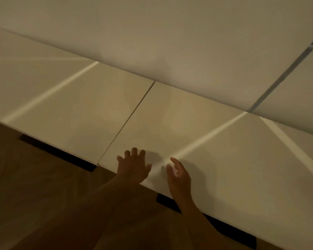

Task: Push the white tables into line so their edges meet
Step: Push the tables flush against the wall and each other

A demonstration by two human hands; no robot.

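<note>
Dim, warm yellow-brown cast over whole frame. White surface (197, 134) reads beige; floor (34, 195) nearly dark. Thin bright streaks cross the surface diagonally, one (49, 94) at left, one (211, 134) at right, ending at the wall (170, 42). Soft glare patches mid-surface. Left hand (133, 167) and right hand (179, 175) dark, underexposed, each casting a faint shadow to its right. Overall soft, slightly blurred; hand edges smeared. Horizon tilted; straight edges bow slightly toward frame borders.

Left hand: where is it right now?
Head view, low centre: the left hand lies flat on the right table, just right of the seam, beside the right hand.
</note>
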